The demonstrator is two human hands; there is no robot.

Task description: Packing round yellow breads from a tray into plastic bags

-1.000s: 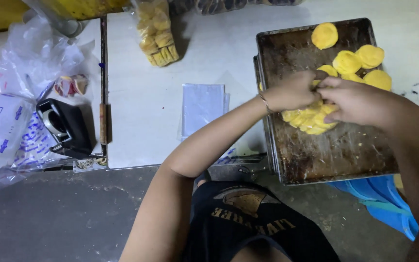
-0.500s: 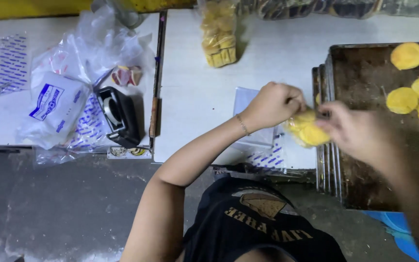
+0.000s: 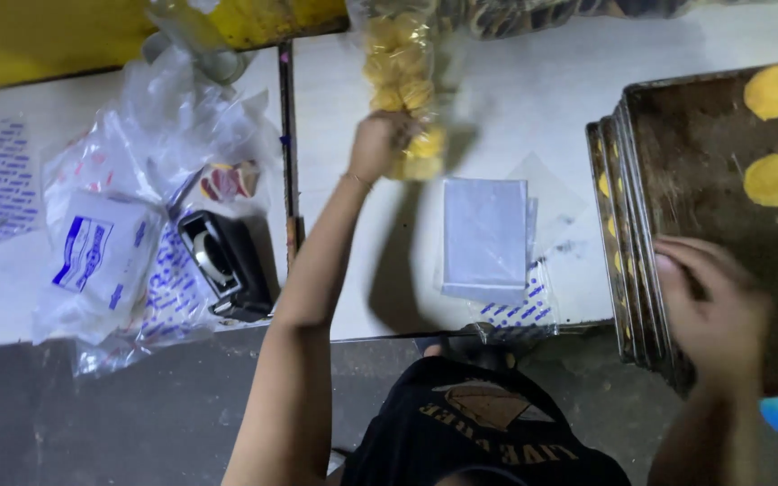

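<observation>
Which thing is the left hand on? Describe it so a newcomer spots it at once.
Start at the white table and follow its far edge. There, left of the stacked dark baking trays, the left hand grips a clear plastic bag. Unlike the flat empty bags nearer the person, it is stuffed with yellow round biscuits.

Tape dispenser [image 3: 224, 264] left of flat bags [image 3: 484, 236], stacked trays [image 3: 641, 243] right, biscuit bag [image 3: 402, 85] behind

Dim, uneven light — the white table [image 3: 533, 99] glows brightest, the floor below sinks into grey. The right hand [image 3: 711, 310] smears with motion blur; the left arm casts a soft shadow.
</observation>
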